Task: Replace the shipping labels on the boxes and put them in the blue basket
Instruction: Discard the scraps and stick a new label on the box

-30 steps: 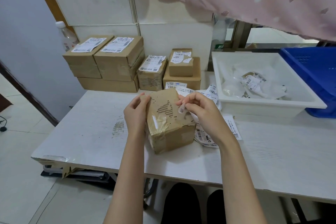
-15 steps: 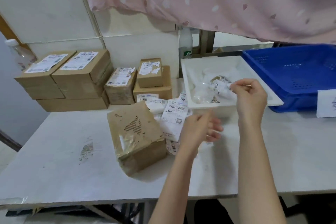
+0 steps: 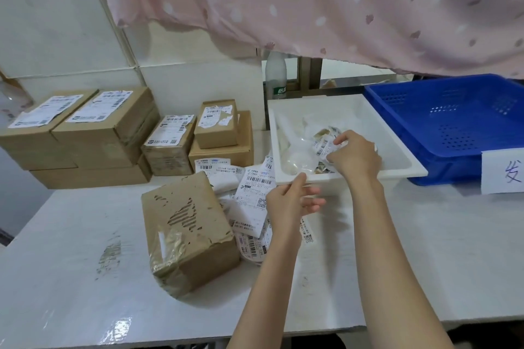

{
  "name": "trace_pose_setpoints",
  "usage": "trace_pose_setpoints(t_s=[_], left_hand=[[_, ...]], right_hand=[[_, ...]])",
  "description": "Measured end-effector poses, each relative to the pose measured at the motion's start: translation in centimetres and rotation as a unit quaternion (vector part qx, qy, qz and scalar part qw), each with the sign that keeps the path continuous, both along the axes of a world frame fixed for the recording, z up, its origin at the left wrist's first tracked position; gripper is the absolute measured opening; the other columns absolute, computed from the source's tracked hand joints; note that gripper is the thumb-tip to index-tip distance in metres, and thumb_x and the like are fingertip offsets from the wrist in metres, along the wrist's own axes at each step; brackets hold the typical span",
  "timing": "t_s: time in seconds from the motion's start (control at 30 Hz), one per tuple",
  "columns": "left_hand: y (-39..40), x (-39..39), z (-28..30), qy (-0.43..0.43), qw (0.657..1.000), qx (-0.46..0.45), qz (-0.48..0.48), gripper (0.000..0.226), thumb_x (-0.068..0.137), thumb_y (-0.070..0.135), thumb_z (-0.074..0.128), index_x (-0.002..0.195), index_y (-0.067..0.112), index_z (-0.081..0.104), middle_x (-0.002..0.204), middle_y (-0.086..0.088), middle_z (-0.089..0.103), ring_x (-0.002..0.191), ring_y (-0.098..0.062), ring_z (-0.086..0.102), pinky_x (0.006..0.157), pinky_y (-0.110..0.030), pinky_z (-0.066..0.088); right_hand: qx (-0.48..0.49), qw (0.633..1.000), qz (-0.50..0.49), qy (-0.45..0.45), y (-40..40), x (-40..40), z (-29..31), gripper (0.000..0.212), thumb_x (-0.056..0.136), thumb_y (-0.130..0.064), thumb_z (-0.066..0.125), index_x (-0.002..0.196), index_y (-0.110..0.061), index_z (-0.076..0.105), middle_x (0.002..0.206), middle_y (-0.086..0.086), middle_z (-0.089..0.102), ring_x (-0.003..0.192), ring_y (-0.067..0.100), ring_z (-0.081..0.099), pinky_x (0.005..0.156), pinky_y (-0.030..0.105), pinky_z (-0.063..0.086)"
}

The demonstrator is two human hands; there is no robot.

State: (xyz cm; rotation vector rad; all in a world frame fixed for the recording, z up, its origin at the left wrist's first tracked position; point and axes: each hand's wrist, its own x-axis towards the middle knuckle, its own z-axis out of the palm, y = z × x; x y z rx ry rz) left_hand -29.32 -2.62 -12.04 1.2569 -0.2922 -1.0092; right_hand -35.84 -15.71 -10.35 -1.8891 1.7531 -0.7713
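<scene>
stacked boxes [image 3: 85,133]: cartons with labels still on are seen at the far left of the table [image 3: 425,249], against the wall.
stripped box [image 3: 188,232]: left of centre, lying tilted on the table, its top torn where a label was peeled; no hand is on it.
fresh labels [image 3: 252,195]: a loose heap is seen just right of the stripped box, partly under the left forearm.
left hand [image 3: 289,201]: held over the heap by the near rim of the white tray [image 3: 354,174], fingers loosely bent; whether anything is pinched cannot be told.
right hand [image 3: 354,156]: reached into the tray, fingers closed on a scrap of peeled label [image 3: 324,147] among the waste.
blue basket [image 3: 453,127]: at the far right, behind a paper sign [image 3: 503,171]; no box is seen in it.
step: the old scrap is judged as being discarded.
next: a fresh label would need to be picked and pressed flat on the torn top.
change: half a second ago the right hand was held above the tray; it has since been lowered in.
</scene>
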Motion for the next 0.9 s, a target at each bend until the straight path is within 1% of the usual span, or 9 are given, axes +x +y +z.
trace_pose_setpoints(t_s=[0.1, 0.2, 0.33, 0.43, 0.5, 0.63, 0.73, 0.83, 0.9], left_hand=[[0.0, -0.1, -0.2, -0.004, 1.000, -0.006, 0.005, 0.019, 0.094, 0.017, 0.064, 0.081, 0.004, 0.065, 0.070, -0.009, 0.071, 0.048, -0.017, 0.064, 0.050, -0.021, 0.053], [0.0, -0.1, -0.3, -0.007, 1.000, -0.008, 0.005, 0.019, 0.095, 0.018, 0.064, 0.082, 0.004, 0.066, 0.070, -0.009, 0.071, 0.048, -0.016, 0.064, 0.050, -0.021, 0.053], [0.1, 0.0, -0.3, -0.013, 1.000, -0.009, -0.004, 0.020, 0.095, 0.019, 0.064, 0.082, 0.004, 0.066, 0.069, -0.008, 0.070, 0.048, -0.016, 0.064, 0.051, -0.021, 0.052], [0.3, 0.2, -0.2, -0.014, 0.999, 0.000, -0.034, 0.022, 0.096, 0.020, 0.062, 0.091, 0.000, 0.068, 0.069, -0.009, 0.070, 0.048, -0.017, 0.065, 0.050, -0.023, 0.053], [0.8, 0.6, -0.1, -0.025, 0.996, 0.017, -0.079, 0.024, 0.096, 0.020, 0.062, 0.101, -0.003, 0.068, 0.071, -0.010, 0.071, 0.050, -0.018, 0.066, 0.052, -0.023, 0.055], [2.5, 1.7, -0.3, -0.072, 0.987, 0.046, -0.133, 0.018, 0.093, 0.011, 0.060, 0.099, -0.003, 0.069, 0.075, -0.012, 0.071, 0.053, -0.020, 0.068, 0.054, -0.023, 0.055], [4.0, 3.1, -0.6, -0.113, 0.984, 0.059, -0.127, 0.021, 0.093, 0.012, 0.060, 0.099, -0.006, 0.070, 0.075, -0.011, 0.072, 0.056, -0.020, 0.069, 0.054, -0.023, 0.055], [5.4, 4.6, -0.7, -0.142, 0.982, 0.063, -0.107, 0.021, 0.095, 0.013, 0.058, 0.097, -0.005, 0.069, 0.073, -0.009, 0.073, 0.057, -0.020, 0.069, 0.056, -0.024, 0.055], [6.1, 5.4, -0.5, -0.148, 0.984, 0.060, -0.083, 0.019, 0.094, 0.011, 0.058, 0.096, -0.005, 0.069, 0.072, -0.008, 0.072, 0.054, -0.019, 0.068, 0.053, -0.023, 0.054]], right_hand=[[0.000, 0.999, -0.005, 0.034, 0.0, 0.1, -0.1, 0.027, 0.085, -0.008, 0.061, 0.107, -0.024, 0.063, 0.111, 0.004, 0.066, 0.109, 0.026, 0.056, 0.095, 0.038, 0.043], [0.001, 0.997, -0.003, 0.075, 0.2, 0.4, -0.2, 0.025, 0.084, -0.009, 0.059, 0.103, -0.023, 0.068, 0.107, 0.005, 0.067, 0.106, 0.027, 0.058, 0.094, 0.037, 0.044], [-0.005, 0.996, -0.001, 0.094, 0.3, 0.6, -0.5, 0.017, 0.079, -0.014, 0.068, 0.088, -0.028, 0.065, 0.104, 0.001, 0.068, 0.099, 0.025, 0.063, 0.099, 0.041, 0.044], [-0.020, 0.996, 0.000, 0.084, 0.1, 0.6, -0.7, 0.022, 0.079, -0.014, 0.070, 0.097, -0.025, 0.067, 0.115, 0.003, 0.058, 0.100, 0.028, 0.062, 0.098, 0.045, 0.044], [-0.034, 0.998, 0.001, 0.057, 0.2, 0.5, -0.6, 0.026, 0.079, -0.010, 0.069, 0.102, -0.022, 0.066, 0.119, 0.006, 0.052, 0.103, 0.029, 0.059, 0.095, 0.044, 0.046], [-0.087, 0.993, 0.025, -0.074, 1.7, 0.7, 0.1, 0.021, 0.081, -0.005, 0.066, 0.099, -0.017, 0.065, 0.118, 0.007, 0.053, 0.101, 0.026, 0.058, 0.089, 0.041, 0.049], [-0.089, 0.976, 0.077, -0.184, 4.7, 1.1, 0.9, 0.009, 0.082, -0.009, 0.065, 0.089, -0.015, 0.067, 0.098, -0.002, 0.065, 0.080, 0.016, 0.061, 0.081, 0.040, 0.054], [-0.052, 0.966, 0.108, -0.229, 8.1, 1.8, 1.2, 0.006, 0.082, -0.013, 0.066, 0.080, -0.019, 0.067, 0.071, -0.006, 0.066, 0.068, 0.016, 0.065, 0.075, 0.038, 0.055], [-0.017, 0.961, 0.131, -0.243, 10.2, 2.3, 1.0, 0.008, 0.082, -0.018, 0.068, 0.078, -0.022, 0.063, 0.062, -0.002, 0.066, 0.059, 0.016, 0.067, 0.069, 0.038, 0.056]])
